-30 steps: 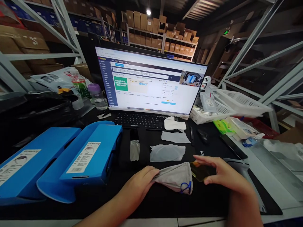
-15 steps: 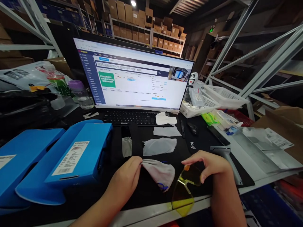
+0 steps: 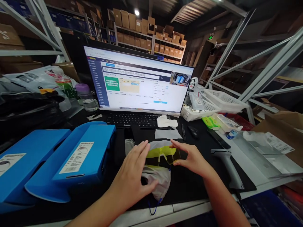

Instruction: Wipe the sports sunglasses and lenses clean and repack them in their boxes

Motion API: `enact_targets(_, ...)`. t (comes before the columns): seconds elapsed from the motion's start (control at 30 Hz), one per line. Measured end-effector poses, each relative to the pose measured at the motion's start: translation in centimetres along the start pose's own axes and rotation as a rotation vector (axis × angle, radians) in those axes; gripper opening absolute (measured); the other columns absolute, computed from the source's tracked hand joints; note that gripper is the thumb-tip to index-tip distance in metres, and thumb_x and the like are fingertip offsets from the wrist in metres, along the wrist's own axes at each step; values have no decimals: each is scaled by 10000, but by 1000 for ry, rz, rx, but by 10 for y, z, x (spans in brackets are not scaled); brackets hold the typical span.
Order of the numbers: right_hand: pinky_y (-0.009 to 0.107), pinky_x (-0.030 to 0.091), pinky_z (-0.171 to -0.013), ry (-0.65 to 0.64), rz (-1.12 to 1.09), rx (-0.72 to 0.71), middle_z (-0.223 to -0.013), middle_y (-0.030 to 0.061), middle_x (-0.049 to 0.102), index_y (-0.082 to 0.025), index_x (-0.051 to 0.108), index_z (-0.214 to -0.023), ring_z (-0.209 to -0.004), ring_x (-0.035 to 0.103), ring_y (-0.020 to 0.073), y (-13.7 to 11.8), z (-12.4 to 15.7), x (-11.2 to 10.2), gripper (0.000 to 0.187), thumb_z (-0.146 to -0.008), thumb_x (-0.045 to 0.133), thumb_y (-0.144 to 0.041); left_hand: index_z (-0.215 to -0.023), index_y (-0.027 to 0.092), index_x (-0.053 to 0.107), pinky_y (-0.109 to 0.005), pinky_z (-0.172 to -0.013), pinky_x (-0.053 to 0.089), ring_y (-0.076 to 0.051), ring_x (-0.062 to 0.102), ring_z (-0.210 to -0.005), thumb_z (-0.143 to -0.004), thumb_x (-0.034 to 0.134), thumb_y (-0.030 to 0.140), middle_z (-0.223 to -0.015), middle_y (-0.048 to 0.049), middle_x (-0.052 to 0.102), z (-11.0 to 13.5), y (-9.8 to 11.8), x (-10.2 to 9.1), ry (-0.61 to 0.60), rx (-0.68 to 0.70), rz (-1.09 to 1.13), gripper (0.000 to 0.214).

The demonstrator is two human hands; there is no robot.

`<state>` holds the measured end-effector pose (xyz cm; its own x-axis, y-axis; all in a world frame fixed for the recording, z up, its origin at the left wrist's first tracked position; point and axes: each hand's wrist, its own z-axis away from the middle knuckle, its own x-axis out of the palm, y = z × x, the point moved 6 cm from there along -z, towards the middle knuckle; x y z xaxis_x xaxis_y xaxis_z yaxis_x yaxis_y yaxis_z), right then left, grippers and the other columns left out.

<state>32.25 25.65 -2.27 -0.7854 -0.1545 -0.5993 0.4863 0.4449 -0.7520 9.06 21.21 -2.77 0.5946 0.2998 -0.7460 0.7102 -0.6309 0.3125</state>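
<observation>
The right hand (image 3: 193, 160) curls half-closed, its fingertips pinching the right end of the yellow safety glasses (image 3: 163, 154), which sit just above a grey cloth pouch (image 3: 157, 181) (its blue drawstring (image 3: 153, 208) dangling over the tabletop edge (image 3: 189, 208)). The left hand (image 3: 131, 171) is spread open, thumb touching the pouch, holding nothing.

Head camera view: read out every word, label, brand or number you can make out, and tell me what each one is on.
"Wokening", on the white label of the blue box.
The keyboard has a brand mark along its lower edge, too blurred to read.
The monitor shows a heading line in Chinese and smaller text, too blurred to read reliably.
The small print and barcode digits on the white label are too small to read.
</observation>
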Motion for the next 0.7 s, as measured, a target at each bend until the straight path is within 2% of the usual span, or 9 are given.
enact_targets(0.1, 409, 499, -1042, -88, 114, -136, -1284, 33, 704, -366, 476, -1473, -1181, 656, 247, -32, -10, 6, 917, -688, 890, -136, -1479, 194, 389, -542, -1136, 439, -338, 466, -1384, -779, 704, 337, -1521, -142, 466, -9, -5, 4, -28, -58, 43, 780)
enact_targets(0.2, 390, 503, -1021, -147, 177, -242, -1302, 48, 692, -346, 460, -1486, -1172, 653, 242, -59, -21, 12, 905, -711, 881, -143, -1333, 197, 547, -482, -1062, 518, -290, 606, -1241, -809, 637, 287, -1353, -110, 627, -14, -14, 4, -10, -176, 188, 539)
enact_targets(0.33, 377, 522, -973, -223, 220, -333, -1282, 64, 698, -311, 452, -1494, -1117, 665, 237, -85, -34, 15, 839, -765, 850, -189, -1119, 224, 675, -353, -906, 591, -217, 713, -1002, -823, 576, 263, -1105, -42, 745, -21, -25, -8, 30, -287, 324, 314)
enact_targets(0.4, 382, 509, -1005, -234, 246, -350, -1323, 60, 674, -322, 465, -1486, -1162, 646, 242, -89, -43, 5, 794, -789, 834, -228, -1076, 228, 701, -336, -883, 590, -211, 719, -966, -825, 570, 267, -1062, -33, 759, -27, -29, -18, 49, -305, 320, 286)
enact_targets(0.43, 386, 500, -1024, -194, 258, -351, -1345, 58, 661, -324, 489, -1470, -1188, 635, 248, -88, -50, -5, 759, -795, 829, -255, -1070, 228, 709, -333, -880, 590, -212, 720, -966, -825, 571, 272, -1059, -33, 762, -32, -32, -24, 59, -315, 314, 285)
enact_targets(0.5, 388, 508, -1019, 10, 290, -287, -1355, 64, 651, -303, 560, -1413, -1174, 644, 255, -75, -71, -38, 649, -813, 806, -304, -1059, 229, 725, -334, -880, 591, -217, 720, -973, -818, 585, 296, -1062, -36, 765, -41, -37, -37, 93, -332, 309, 287)
enact_targets(0.6, 399, 553, -913, 414, 382, 8, -1183, 112, 714, -188, 647, -1292, -991, 700, 245, -34, -103, -90, 390, -919, 659, -302, -1032, 232, 752, -351, -886, 593, -234, 723, -974, -782, 618, 335, -1060, -43, 771, -58, -42, -60, 160, -341, 294, 303)
enact_targets(0.63, 424, 556, -890, 469, 409, 85, -1097, 128, 727, -140, 663, -1238, -947, 702, 249, -21, -111, -97, 328, -953, 602, -288, -1028, 232, 760, -355, -880, 595, -241, 723, -973, -766, 629, 345, -1059, -45, 773, -63, -43, -67, 165, -340, 283, 314)
enact_targets(0.7, 441, 564, -860, 464, 437, 144, -1046, 115, 714, -120, 666, -1170, -921, 692, 238, -1, -125, -93, 276, -981, 580, -302, -1027, 235, 767, -339, -821, 605, -250, 724, -972, -748, 638, 360, -1058, -46, 776, -72, -45, -74, 151, -351, 259, 332)
